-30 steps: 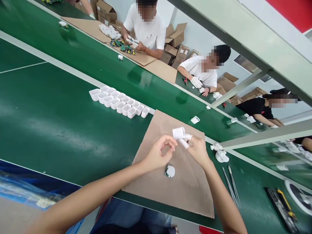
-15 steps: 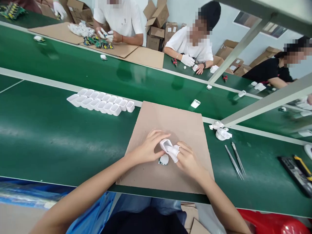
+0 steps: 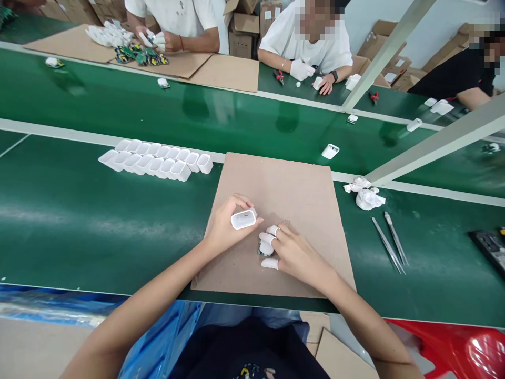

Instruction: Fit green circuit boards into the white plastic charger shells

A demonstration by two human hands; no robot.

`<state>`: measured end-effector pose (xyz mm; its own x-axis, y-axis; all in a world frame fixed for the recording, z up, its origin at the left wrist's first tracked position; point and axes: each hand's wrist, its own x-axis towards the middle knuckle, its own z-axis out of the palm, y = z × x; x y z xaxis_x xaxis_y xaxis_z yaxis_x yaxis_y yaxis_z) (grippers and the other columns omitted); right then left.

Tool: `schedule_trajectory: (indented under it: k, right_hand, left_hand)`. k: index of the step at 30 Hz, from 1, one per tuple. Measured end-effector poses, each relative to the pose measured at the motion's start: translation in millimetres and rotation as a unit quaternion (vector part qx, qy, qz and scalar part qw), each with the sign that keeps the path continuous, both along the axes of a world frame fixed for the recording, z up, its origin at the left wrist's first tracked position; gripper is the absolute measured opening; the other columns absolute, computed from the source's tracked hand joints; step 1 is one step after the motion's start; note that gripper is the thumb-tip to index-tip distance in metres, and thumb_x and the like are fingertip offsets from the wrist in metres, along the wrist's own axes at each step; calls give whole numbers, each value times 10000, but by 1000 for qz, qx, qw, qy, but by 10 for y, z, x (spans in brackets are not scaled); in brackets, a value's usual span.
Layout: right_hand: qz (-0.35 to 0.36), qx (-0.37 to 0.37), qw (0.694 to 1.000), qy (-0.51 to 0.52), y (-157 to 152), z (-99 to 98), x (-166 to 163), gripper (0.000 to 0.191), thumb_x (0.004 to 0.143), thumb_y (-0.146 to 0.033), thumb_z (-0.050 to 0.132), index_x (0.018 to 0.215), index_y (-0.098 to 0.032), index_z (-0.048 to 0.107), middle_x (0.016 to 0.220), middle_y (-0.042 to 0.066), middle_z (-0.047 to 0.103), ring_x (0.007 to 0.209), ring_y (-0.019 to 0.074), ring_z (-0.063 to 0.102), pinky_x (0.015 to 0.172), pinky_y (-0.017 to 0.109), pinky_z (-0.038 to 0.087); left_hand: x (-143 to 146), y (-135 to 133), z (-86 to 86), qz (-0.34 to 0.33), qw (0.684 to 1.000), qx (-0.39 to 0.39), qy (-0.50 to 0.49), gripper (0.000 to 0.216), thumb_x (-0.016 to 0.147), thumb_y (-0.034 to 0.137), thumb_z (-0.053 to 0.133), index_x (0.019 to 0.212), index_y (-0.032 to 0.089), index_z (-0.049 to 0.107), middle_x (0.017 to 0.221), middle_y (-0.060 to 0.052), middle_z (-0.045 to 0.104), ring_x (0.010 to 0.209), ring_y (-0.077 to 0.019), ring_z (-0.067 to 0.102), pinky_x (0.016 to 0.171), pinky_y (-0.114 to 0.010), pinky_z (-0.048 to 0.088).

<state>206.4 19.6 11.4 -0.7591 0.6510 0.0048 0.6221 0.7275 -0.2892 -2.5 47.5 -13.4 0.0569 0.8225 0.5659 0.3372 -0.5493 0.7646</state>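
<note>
My left hand [image 3: 229, 223] is closed round a white plastic case [image 3: 243, 219], its open end tilted toward me. Just right of it, a small green circuit board with a white round piece on top [image 3: 265, 248] lies on a cardboard sheet [image 3: 276, 179]. My right hand [image 3: 295, 252], wearing white finger cots, reaches over this board. Its thumb and fingers are apart on either side of the board; whether they touch it is unclear.
Rows of white cases [image 3: 150, 158] stand to the left. Tweezers [image 3: 389, 245] and crumpled white material [image 3: 369, 198] lie to the right. Beyond, a green belt [image 3: 236, 113] carries a white case [image 3: 330, 151] and other parts. A slanted metal post [image 3: 434, 139] rises at right. Co-workers sit opposite.
My right hand has left the white case and moved down and left to the circuit board. My left hand has shifted left with the case and turned its opening toward me. The view has tilted down.
</note>
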Motion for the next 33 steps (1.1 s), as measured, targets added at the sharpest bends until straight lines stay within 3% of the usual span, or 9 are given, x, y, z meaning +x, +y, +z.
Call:
schedule_trajectory:
  k: [3, 6, 9, 12, 15, 20, 23, 27, 33]
  right_hand:
    - [1, -17, 1000, 4, 16, -37, 1, 168, 864, -177, 669, 1031, -179, 652, 946, 91, 637, 931, 274, 591, 731, 403, 561]
    - [45, -60, 995, 65, 92, -5, 84, 385, 909, -73, 537, 1242, -260, 586, 1180, 68, 624, 1121, 243, 562, 914, 412, 540]
    - [32, -65, 993, 94, 147, 7, 146, 492, 942, -146, 539, 1398, -314, 464, 1368, 58, 553, 1261, 246, 507, 1017, 455, 501]
    - [-57, -23, 995, 76, 123, -46, 112, 493, 921, -340, 628, 1384, -242, 487, 1273, 106, 610, 1149, 295, 569, 952, 500, 530]
    - [-70, 25, 997, 28, 45, -125, 17, 490, 864, -395, 692, 1268, -141, 581, 1101, 155, 643, 1035, 340, 593, 857, 524, 553]
    - [-41, -11, 999, -6, 3, -134, -17, 307, 907, -224, 622, 1207, -162, 608, 1060, 121, 615, 994, 297, 583, 828, 468, 567]
    - [-28, -33, 999, 14, 52, -104, 44, 370, 930, -133, 531, 1297, -175, 548, 1125, 110, 599, 1030, 276, 551, 863, 445, 560]
    - [-40, 0, 999, 16, 82, -115, 64, 450, 914, -189, 581, 1352, -124, 502, 1142, 132, 606, 1066, 305, 502, 915, 477, 534]
    - [-60, 24, 997, -34, 20, -115, 13, 265, 883, -102, 543, 1127, -123, 643, 1019, 118, 627, 1002, 298, 515, 861, 455, 539]
  left_hand:
    - [0, -5, 19, 0, 1000, -12, -10, 249, 798, 223, 738, 914, 219, 517, 947, -37, 687, 921, -188, 684, 808, -328, 549]
    - [-3, -4, 44, -6, 1000, -17, 5, 101, 863, 189, 648, 952, 215, 608, 947, -44, 711, 937, -189, 682, 804, -319, 542]
    - [-4, -5, 68, 14, 999, -32, 13, 44, 861, 177, 635, 884, 213, 629, 844, -16, 682, 816, -167, 659, 739, -293, 519]
    - [-6, -10, 93, 35, 998, -49, 8, 60, 849, 178, 628, 882, 210, 589, 844, -7, 643, 795, -161, 630, 727, -287, 498]
    - [-6, -15, 109, 26, 998, -44, 26, 209, 829, 139, 573, 1023, 206, 535, 938, -29, 602, 855, -180, 601, 774, -317, 491]
    - [7, -21, 59, -25, 998, -24, 53, 446, 814, 97, 485, 1238, 191, 387, 1083, -87, 500, 967, -222, 546, 838, -394, 494]
    - [18, -24, 27, -34, 997, -40, 56, 475, 846, 97, 482, 1294, 190, 358, 1141, -104, 487, 1024, -229, 543, 885, -408, 495]
    - [31, -21, 41, -29, 996, -44, 77, 513, 825, 67, 528, 1304, 202, 401, 1224, -109, 529, 1150, -248, 547, 982, -421, 478]
    - [39, -21, 93, -15, 993, -26, 110, 477, 809, 43, 591, 1242, 203, 474, 1195, -97, 595, 1149, -250, 587, 978, -429, 510]
